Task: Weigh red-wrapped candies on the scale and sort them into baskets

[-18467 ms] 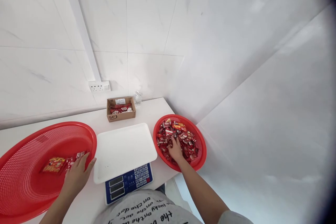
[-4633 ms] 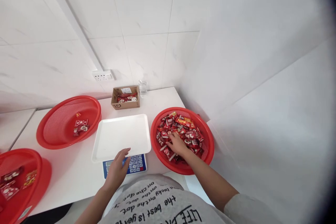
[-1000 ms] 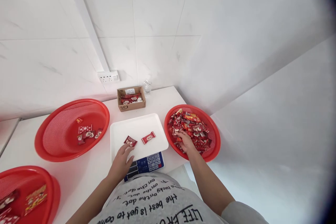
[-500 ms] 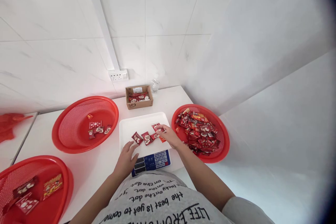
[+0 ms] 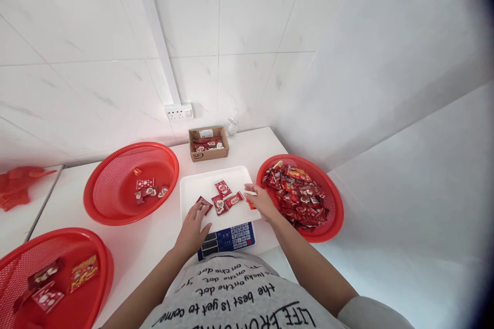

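A white scale tray (image 5: 200, 185) holds several small red candy packets (image 5: 223, 188). My left hand (image 5: 192, 229) reaches onto its front left part, and its curled fingertips pinch one red packet (image 5: 203, 203). At the tray's right edge, between the tray and the right basket, my right hand (image 5: 261, 202) has its fingers closed on another red packet (image 5: 250, 205). The red mesh basket (image 5: 332, 218) on the right is heaped with many red packets (image 5: 297, 193).
The scale's blue keypad (image 5: 227, 239) faces me. A second red basket (image 5: 96, 200) to the left holds a few packets, and a third (image 5: 104, 272) lies at bottom left. A cardboard box (image 5: 208, 153), a glass (image 5: 232, 126) and a wall socket (image 5: 178, 111) are at the back.
More packets now lie on the tray than a second ago. My right hand came from the right basket onto the tray, then drew back to its right edge. My left hand shifted slightly.
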A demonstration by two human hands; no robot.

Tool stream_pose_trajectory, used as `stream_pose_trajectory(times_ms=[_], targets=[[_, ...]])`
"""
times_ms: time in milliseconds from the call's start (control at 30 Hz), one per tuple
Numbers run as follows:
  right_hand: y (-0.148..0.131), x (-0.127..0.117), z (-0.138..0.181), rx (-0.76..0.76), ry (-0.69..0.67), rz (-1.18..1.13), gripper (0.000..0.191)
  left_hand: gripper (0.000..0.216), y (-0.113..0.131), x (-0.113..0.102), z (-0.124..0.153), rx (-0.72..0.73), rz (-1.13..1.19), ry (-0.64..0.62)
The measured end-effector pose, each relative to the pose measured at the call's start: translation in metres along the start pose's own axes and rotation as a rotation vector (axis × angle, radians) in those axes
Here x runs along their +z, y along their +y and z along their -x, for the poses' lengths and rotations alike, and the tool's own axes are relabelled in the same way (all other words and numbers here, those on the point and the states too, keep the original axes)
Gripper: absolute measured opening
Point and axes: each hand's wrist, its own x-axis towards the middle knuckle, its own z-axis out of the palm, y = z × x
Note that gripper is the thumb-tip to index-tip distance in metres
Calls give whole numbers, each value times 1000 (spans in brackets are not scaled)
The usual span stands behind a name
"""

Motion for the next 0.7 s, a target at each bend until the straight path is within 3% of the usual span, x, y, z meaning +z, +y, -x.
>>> stream_pose_trajectory(times_ms=[133, 300, 433, 533, 700], targets=[[21, -39, 7, -7, 161, -59, 32, 50, 2, 10, -17, 14, 2, -53], [46, -84, 15, 32, 400, 168, 33, 56, 14, 19, -39, 81, -89, -125], [66, -99, 20, 36, 345, 387, 36, 55, 27, 22, -41, 141, -157, -195], [81, -97, 23, 41, 265, 478, 32, 46, 32, 23, -33, 188, -166, -212], [90, -88, 24, 39, 269, 601, 30, 45, 42, 22, -31, 242, -182, -153]])
